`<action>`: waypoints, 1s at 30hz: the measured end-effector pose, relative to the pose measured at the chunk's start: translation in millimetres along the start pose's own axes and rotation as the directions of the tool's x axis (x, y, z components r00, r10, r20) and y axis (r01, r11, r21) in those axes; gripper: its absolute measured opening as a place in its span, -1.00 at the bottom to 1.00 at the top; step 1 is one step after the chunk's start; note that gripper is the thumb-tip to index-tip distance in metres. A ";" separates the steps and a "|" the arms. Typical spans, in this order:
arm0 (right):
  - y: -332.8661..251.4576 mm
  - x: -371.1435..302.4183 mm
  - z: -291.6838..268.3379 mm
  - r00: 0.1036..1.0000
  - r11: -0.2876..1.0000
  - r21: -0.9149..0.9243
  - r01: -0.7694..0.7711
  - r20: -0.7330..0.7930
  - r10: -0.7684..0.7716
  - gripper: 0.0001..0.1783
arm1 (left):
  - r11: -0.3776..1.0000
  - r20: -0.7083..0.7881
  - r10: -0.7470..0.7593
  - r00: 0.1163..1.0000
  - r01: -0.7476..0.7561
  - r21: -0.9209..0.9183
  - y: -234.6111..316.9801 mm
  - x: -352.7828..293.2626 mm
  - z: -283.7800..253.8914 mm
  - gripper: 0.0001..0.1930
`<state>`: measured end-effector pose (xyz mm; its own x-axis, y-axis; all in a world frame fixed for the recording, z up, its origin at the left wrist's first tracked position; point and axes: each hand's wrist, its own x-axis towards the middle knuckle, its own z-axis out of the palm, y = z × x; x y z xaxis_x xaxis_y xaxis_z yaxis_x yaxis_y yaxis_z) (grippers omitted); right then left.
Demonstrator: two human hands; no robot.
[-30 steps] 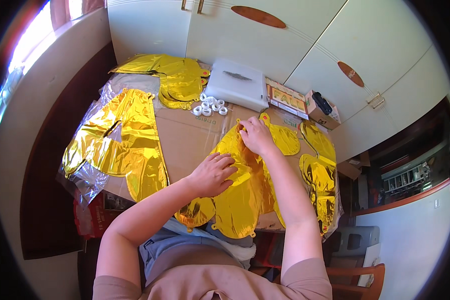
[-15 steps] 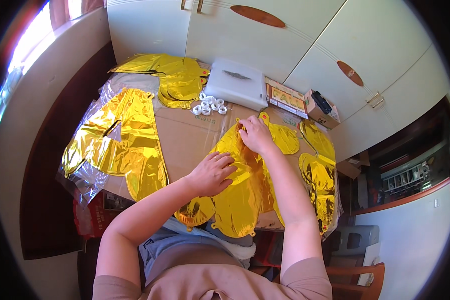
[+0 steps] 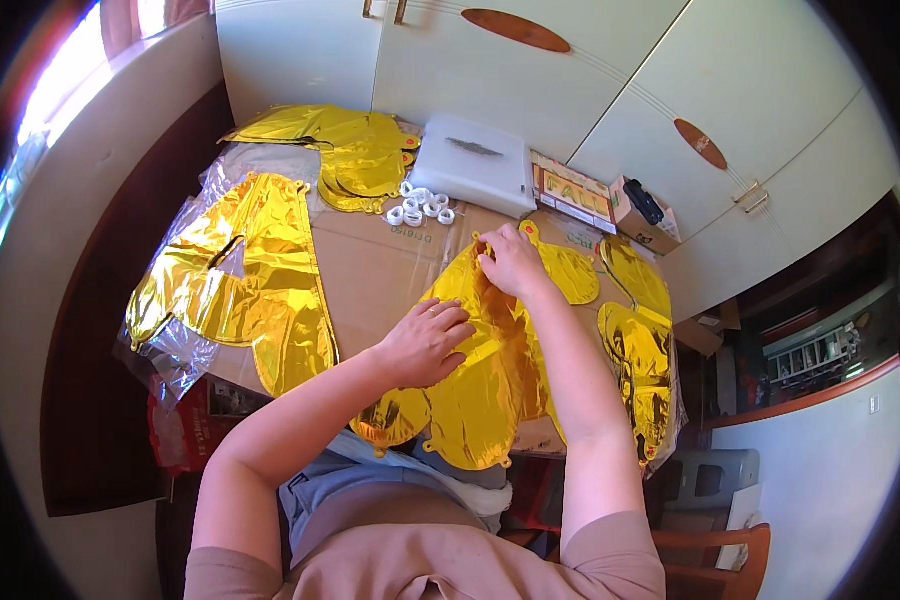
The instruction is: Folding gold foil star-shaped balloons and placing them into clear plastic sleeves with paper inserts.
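Note:
A flat gold foil balloon [image 3: 475, 425] lies in front of me, its near lobes reaching past the table's front edge. My right hand [image 3: 512, 260] pinches its upper edge, where the foil is creased and lifted into a fold. On the left part of the same balloon rests my left hand [image 3: 425, 345], palm down with fingers stretched out. Beyond my right hand, another gold foil piece [image 3: 570, 278] with a rounded lobe shows partly from under it.
Cardboard [image 3: 370, 265] covers the table. A letter-shaped gold balloon [image 3: 280, 250] lies on clear plastic at left, with stacked foil balloons [image 3: 360, 150] behind. More foil [image 3: 640, 350] lies at right. White ribbon rolls [image 3: 412, 217], a whitish plastic case [image 3: 475, 170] and small boxes [image 3: 575, 195] line the back.

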<state>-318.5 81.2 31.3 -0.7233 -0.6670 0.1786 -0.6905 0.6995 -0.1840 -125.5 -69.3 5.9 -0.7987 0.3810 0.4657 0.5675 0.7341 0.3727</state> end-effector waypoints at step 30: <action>-37.6 -133.4 -39.3 0.995 0.994 0.066 0.083 -0.062 -0.079 -0.71 | 1.000 -0.010 0.015 1.000 -0.015 -0.008 0.1 1.0 -3.1 -0.61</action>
<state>-196.0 154.0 52.4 -0.6649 -0.7029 0.2525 -0.7469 0.6230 -0.2324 -125.6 -70.5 8.9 -0.7879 0.3865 0.4793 0.5814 0.7234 0.3723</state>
